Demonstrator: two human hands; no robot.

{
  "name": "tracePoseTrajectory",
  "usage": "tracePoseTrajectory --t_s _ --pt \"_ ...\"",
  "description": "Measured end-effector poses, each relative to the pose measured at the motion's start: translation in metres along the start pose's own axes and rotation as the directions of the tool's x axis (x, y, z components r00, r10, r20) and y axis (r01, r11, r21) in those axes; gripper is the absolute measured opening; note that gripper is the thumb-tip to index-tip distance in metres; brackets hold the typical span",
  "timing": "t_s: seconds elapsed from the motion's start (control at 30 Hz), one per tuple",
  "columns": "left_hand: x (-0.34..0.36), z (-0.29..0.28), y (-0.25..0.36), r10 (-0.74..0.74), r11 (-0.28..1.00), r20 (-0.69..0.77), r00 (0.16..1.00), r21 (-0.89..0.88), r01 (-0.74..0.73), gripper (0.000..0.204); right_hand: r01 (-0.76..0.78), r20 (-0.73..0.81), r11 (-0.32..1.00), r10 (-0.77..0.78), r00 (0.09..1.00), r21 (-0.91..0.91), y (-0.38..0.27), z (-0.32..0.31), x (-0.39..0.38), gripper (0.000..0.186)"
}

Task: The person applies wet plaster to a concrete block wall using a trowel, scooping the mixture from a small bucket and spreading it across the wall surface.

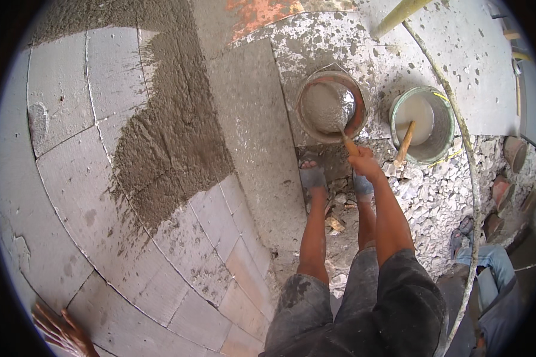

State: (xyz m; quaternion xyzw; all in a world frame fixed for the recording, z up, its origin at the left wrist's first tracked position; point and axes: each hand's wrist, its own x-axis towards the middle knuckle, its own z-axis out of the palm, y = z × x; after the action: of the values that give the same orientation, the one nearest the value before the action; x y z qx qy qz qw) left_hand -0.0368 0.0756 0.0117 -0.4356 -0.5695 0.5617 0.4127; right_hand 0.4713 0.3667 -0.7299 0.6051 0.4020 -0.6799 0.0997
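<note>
The trowel (349,143) is gripped in the right hand (365,163), its length aimed forward, slightly left, into the mortar bucket (299,108), while the left hand (65,334) is splayed far off at the block wall (80,184).

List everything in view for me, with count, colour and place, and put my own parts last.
Block wall: one, grey, left
Wet mortar patch: one, grey-brown, on the wall
Mortar bucket: one, reddish inside, upper middle
Trowel: one, tan handle, in the right hand over the mortar bucket
Green bucket: one, holding cloudy liquid, right of the mortar bucket
Handle: one, light brown, leaning in the green bucket
Hose or rope: one, mottled grey, right
Pole: one, yellowish, top
Rubble: uncounted, pale grey, right
Denim: light blue, lower right
Feet: two, grey-covered, below the mortar bucket
Left hand: one, bare, spread at the wall
Right hand: one, bare, gripping the trowel
</note>
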Motion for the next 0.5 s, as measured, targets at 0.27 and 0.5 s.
tracePoseTrajectory --t_s 0.27,0.5 --pt "0.016 -0.011 0.002 -0.02 0.999 -0.028 0.999 0.038 0.021 0.077 0.18 0.038 0.965 -0.19 0.981 0.189 -0.017 0.024 -0.054 0.013" --pt "0.019 -0.017 0.001 -0.055 0.998 0.104 0.993 -0.021 0.058 0.078 0.376 -0.235 0.811 -0.299 0.925 0.449 -0.128 0.059 -0.1 0.012"
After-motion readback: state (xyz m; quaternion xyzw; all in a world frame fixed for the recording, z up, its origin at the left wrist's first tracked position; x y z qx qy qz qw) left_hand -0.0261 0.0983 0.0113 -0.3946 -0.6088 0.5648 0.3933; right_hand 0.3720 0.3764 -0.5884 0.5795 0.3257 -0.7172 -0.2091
